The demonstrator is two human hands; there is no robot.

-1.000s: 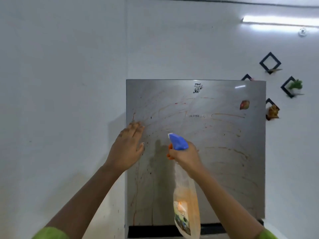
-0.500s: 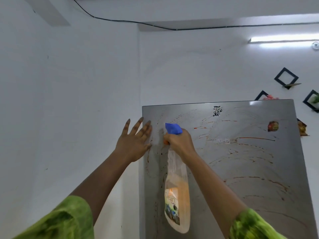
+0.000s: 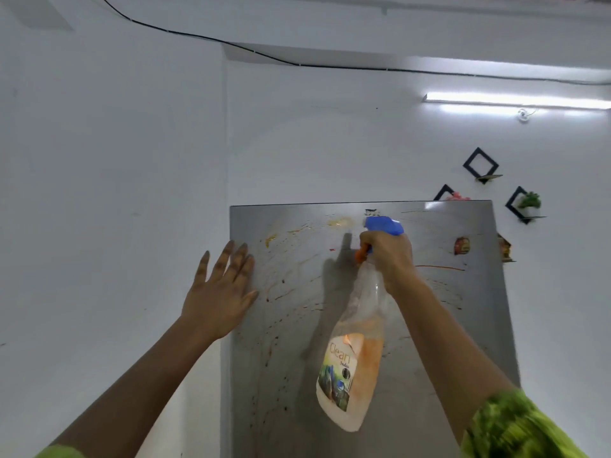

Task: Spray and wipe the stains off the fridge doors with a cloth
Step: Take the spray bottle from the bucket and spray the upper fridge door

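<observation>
Head view: the right hand [image 3: 390, 256] is wrapped round the neck of the spray bottle [image 3: 353, 368], fingers on its orange trigger [image 3: 361, 252], blue nozzle cap [image 3: 385, 224] up near the top edge of the fridge door [image 3: 429, 325]. The bottle is clear plastic, teardrop-shaped, hanging tilted in front of the door. Pale orange liquid fills its lower part, and there's a "Clean" label on the front. The door is flat brushed grey metal, marked with reddish-brown stains [image 3: 439, 267] in arcs and specks, plus a yellowish smear [image 3: 339, 222] near the top. The left hand [image 3: 221, 292] is flat, fingers spread, at the door's left edge. A small magnet [image 3: 462, 245] sits on the door's right side.
</observation>
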